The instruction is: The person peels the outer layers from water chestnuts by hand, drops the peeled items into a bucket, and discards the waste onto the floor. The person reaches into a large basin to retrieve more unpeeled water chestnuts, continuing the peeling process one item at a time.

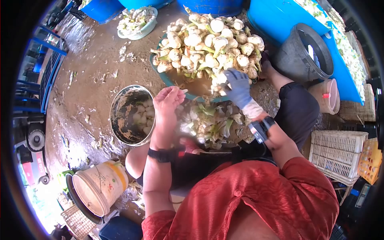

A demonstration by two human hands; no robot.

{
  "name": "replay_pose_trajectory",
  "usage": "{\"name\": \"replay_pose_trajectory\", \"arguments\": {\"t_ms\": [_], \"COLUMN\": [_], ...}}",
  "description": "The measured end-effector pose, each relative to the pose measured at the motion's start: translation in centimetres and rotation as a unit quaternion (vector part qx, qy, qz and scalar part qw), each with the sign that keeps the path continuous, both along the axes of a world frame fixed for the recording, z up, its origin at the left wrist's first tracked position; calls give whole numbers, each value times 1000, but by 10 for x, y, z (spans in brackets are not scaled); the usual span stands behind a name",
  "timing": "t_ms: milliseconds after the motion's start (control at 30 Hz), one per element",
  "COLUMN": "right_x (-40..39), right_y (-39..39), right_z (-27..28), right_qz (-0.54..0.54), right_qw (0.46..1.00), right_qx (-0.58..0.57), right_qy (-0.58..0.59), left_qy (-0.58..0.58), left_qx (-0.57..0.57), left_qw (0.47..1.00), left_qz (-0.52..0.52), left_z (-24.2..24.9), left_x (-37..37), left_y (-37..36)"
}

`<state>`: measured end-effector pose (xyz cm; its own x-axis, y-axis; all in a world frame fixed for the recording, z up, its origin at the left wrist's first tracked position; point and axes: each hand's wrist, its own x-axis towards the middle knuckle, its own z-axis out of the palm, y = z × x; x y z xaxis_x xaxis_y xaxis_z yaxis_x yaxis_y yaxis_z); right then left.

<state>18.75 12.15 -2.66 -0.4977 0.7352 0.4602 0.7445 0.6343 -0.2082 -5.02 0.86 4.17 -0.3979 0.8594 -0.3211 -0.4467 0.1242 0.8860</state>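
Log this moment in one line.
left hand: pinching small pale piece | right hand, blue-grey glove: at dirt-streaked white bulbs | round teal tub: heaped

From here I can't make out a single word or number; the pale bucket (96, 188), left of the round pot (113, 116) and nearer the seated person (240, 196), carries small coloured printing, too blurred to read

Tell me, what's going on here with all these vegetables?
A person sits at a tub heaped with round, pale vegetable bulbs. Their gloved right hand is at the heap's near edge; the bare left hand pinches a small pale piece. Leafy scraps lie below, and a bucket at left holds more pale pieces.
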Motion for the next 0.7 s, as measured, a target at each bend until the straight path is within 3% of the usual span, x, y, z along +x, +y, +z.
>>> {"name": "replay_pose_trajectory", "arguments": {"t_ms": [33, 100, 200, 233, 300, 367, 433, 467, 500, 567, 600, 700], "right_x": [11, 32, 40, 39, 34, 28, 20, 8, -2, -26, -39, -89], "right_y": [-4, -16, -36, -34, -29, -33, -43, -50, -50, -51, -43, -11], "right_z": [5, -6, -32, -43, -61, -51, -60, -59, -56, -41, -44, -24], "right_qz": [-13, -22, -150, -151, -141, -135, -61, -48, -44, -2, 3, -3], "right_qw": [998, 998, 981, 981, 974, 976, 980, 992, 992, 984, 991, 968], "right_qx": [-32, 7, -122, -123, -145, -156, -173, -96, -95, -169, -122, -243], "right_qy": [54, 58, -17, -17, 103, 75, 71, 73, 72, 61, 57, -60], "left_qy": [-2, 0, 5, 11, 10, 10, 8, 7, -1, -7, -6, 0], "left_qx": [-1, 0, -2, -3, -2, 0, 1, 2, 9, 13, 15, 7], "left_qw": [1000, 1000, 1000, 1000, 1000, 1000, 1000, 1000, 1000, 1000, 1000, 1000], "left_qz": [0, 0, -6, -11, -14, -17, -2, 1, 5, 15, 13, 13], "left_z": [-1, -3, -1, 0, -2, -1, 1, 1, 0, 0, 0, -1], "left_x": [-1, 0, 4, 5, 5, 4, 2, 0, -1, -6, -6, -7], "left_y": [1, 1, 2, 3, 3, 3, 4, 4, 4, 2, 2, 2]}}
